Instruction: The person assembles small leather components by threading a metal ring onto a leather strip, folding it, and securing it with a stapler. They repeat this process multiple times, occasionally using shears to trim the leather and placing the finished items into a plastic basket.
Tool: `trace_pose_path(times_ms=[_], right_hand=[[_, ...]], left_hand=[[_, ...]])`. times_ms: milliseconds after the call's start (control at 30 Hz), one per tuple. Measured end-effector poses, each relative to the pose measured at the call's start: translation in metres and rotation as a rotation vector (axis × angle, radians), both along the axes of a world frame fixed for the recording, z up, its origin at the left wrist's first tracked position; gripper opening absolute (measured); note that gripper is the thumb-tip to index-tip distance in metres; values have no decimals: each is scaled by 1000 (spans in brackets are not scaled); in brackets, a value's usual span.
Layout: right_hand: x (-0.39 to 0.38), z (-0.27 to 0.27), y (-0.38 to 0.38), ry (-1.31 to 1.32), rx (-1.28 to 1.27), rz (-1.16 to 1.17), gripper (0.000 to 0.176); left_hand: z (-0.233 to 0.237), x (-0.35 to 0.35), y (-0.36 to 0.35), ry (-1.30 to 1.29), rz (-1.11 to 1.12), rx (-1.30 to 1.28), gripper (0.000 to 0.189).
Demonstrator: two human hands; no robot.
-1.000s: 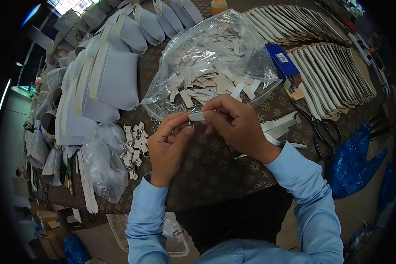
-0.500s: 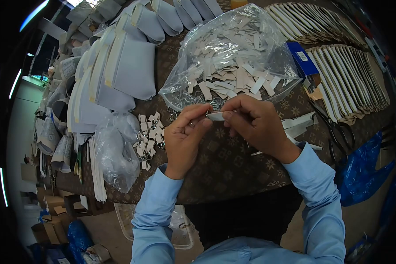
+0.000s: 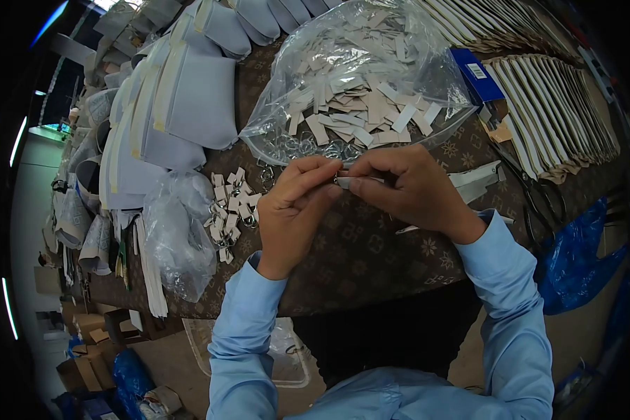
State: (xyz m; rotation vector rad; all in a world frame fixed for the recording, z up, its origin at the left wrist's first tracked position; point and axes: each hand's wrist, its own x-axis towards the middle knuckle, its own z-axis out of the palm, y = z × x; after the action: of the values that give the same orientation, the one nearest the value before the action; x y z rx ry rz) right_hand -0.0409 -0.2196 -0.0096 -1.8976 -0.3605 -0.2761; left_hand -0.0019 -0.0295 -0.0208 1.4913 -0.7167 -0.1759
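Observation:
At the middle of the table edge, my two hands meet fingertip to fingertip. My left hand (image 3: 295, 213) is closed in a pinch on a small metal ring (image 3: 336, 179), mostly hidden by the fingers. My right hand (image 3: 416, 192) pinches a short pale strip (image 3: 344, 182) that meets the ring; whether it passes through cannot be made out. Just beyond the hands, a clear plastic bag (image 3: 259, 133) holds many loose strips (image 3: 357, 112), with metal rings (image 3: 294, 148) near its front. Left of my left hand lies a pile of strips fitted with rings (image 3: 231, 210).
Pale grey pouches (image 3: 199, 98) stand stacked at the left, beside a crumpled clear bag (image 3: 178, 234). On the right are black scissors (image 3: 532, 203), a blue box (image 3: 474, 73), rows of folded pieces (image 3: 553, 115) and a blue plastic bag (image 3: 577, 262). The patterned tabletop (image 3: 371, 273) ends near my body.
My fingertips have drawn closer together, and less of the strip shows between them. The table and its contents sit slightly higher and further left in view.

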Motion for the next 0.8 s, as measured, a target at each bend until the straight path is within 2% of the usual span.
trace_pose_path(times_ms=[100, 167, 200, 300, 433, 500, 533, 600, 633, 700, 733, 800], right_hand=[[2, -1, -4, 46, -46, 41, 10], [3, -4, -4, -103, -140, 58, 10], [3, -5, -4, -70, -138, 64, 10], [2, 7, -9, 278, 119, 101, 11], [2, 4, -6, 369, 164, 85, 12], [2, 0, -1, 164, -17, -1, 12], [2, -2, 2, 168, -34, 9, 12], [0, -3, 6, -61, -198, -26, 14], [1, -2, 6, -56, -216, -14, 14], [4, 0, 6, 282, 148, 22, 15], [5, -1, 6, 285, 143, 20, 15], [6, -3, 4, 405, 316, 115, 16]], left_hand=[[-2, 1, -2, 17, 3, 13, 31], [-3, 3, -2, -11, -12, 65, 31], [-3, 2, -2, -32, 8, 97, 30], [-2, 2, -8, -76, 37, 19, 30], [-2, 5, -8, -113, 48, 81, 29], [-4, 6, -5, -105, 52, 73, 28], [-4, 8, -4, -114, 39, 78, 28], [-6, 10, -2, -118, 43, 62, 27], [-8, 10, -2, -127, 33, 65, 27], [-9, 15, -1, -122, 14, 33, 26], [-9, 15, -1, -113, -19, 19, 25], [-7, 15, 0, -70, -38, -7, 25]])
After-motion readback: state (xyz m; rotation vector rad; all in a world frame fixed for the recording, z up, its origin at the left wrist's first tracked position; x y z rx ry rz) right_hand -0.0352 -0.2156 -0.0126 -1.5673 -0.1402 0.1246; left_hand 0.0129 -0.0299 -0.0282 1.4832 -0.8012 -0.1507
